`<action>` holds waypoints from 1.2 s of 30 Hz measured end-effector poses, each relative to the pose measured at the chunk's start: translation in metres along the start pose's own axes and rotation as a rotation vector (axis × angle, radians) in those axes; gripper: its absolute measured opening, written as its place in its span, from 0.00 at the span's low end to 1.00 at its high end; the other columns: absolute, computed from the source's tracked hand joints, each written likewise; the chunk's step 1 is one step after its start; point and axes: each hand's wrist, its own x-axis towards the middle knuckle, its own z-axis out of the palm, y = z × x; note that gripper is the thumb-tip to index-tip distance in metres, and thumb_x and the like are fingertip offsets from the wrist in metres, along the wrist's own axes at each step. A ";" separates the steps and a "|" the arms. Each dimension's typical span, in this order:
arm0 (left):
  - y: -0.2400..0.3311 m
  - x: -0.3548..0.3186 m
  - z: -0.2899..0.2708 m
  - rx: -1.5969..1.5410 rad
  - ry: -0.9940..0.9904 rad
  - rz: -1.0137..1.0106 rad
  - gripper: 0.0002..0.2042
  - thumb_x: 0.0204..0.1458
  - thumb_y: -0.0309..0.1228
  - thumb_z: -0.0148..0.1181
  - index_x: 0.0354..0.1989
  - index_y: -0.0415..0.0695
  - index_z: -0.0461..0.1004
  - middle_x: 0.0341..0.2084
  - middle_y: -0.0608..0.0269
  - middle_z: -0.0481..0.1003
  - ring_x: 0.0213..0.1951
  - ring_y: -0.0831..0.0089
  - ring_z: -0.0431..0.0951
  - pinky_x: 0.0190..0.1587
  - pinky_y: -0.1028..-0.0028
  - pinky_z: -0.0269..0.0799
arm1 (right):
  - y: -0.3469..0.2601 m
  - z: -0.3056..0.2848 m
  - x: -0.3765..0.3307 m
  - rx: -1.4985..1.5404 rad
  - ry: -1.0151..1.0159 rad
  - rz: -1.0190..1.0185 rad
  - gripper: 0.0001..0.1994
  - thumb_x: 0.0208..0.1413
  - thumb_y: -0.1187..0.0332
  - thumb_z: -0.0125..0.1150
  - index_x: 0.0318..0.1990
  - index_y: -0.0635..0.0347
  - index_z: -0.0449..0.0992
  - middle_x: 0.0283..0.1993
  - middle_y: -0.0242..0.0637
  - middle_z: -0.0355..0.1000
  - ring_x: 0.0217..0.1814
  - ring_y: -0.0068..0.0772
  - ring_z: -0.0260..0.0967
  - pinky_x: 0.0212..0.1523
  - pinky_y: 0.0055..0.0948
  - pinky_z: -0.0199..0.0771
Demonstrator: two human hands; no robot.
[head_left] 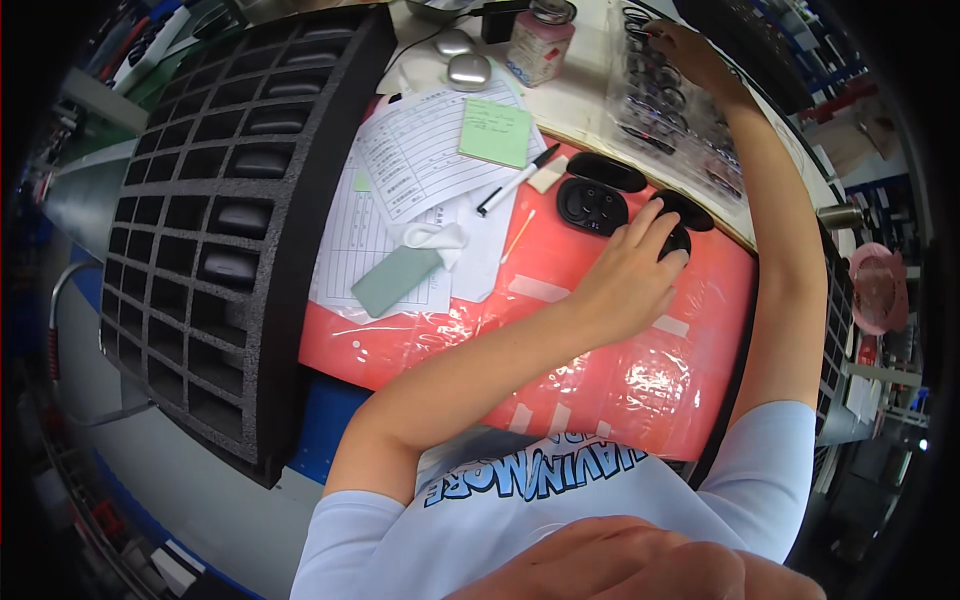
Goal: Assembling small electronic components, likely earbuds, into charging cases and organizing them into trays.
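A pale worktop [585, 95] carries a red plastic-covered mat [600, 340]. A black foam tray [230, 200] of compartments lies at its left. Grey floor [190, 470] shows below, and cluttered shelving [880, 330] crowds the right edge under bright, even light.

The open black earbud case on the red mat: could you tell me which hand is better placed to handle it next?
Probably the left. The left hand lies on the red mat right beside the open black earbud case, fingers on the second case. The right hand is stretched far off to the clear tray.
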 end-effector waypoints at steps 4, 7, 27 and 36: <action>-0.001 0.005 -0.003 -0.106 0.104 0.008 0.16 0.41 0.23 0.61 0.41 0.33 0.73 0.54 0.37 0.63 0.61 0.39 0.58 0.58 0.52 0.62 | 0.050 -0.010 0.010 0.005 0.028 -0.101 0.18 0.63 0.57 0.53 0.53 0.58 0.74 0.41 0.41 0.76 0.44 0.36 0.74 0.46 0.33 0.69; -0.003 0.009 -0.007 -0.131 0.174 0.025 0.15 0.42 0.22 0.60 0.41 0.34 0.73 0.51 0.39 0.64 0.58 0.40 0.61 0.57 0.54 0.63 | 0.046 -0.029 -0.002 0.339 0.053 0.125 0.19 0.64 0.55 0.51 0.53 0.59 0.74 0.37 0.31 0.76 0.39 0.25 0.73 0.41 0.25 0.69; -0.010 0.007 -0.001 -1.193 -0.160 -0.776 0.13 0.60 0.30 0.51 0.51 0.39 0.71 0.35 0.60 0.77 0.32 0.77 0.76 0.33 0.77 0.70 | -0.128 -0.062 -0.299 1.437 -0.243 0.479 0.20 0.57 0.64 0.53 0.53 0.68 0.73 0.41 0.31 0.73 0.36 0.19 0.68 0.44 0.20 0.71; -0.029 0.000 0.003 -1.621 -0.117 -0.874 0.19 0.61 0.28 0.48 0.61 0.42 0.61 0.38 0.53 0.77 0.36 0.69 0.77 0.38 0.72 0.72 | -0.121 -0.052 -0.299 1.563 -0.146 0.535 0.22 0.53 0.77 0.52 0.58 0.67 0.68 0.49 0.39 0.74 0.51 0.27 0.72 0.49 0.24 0.72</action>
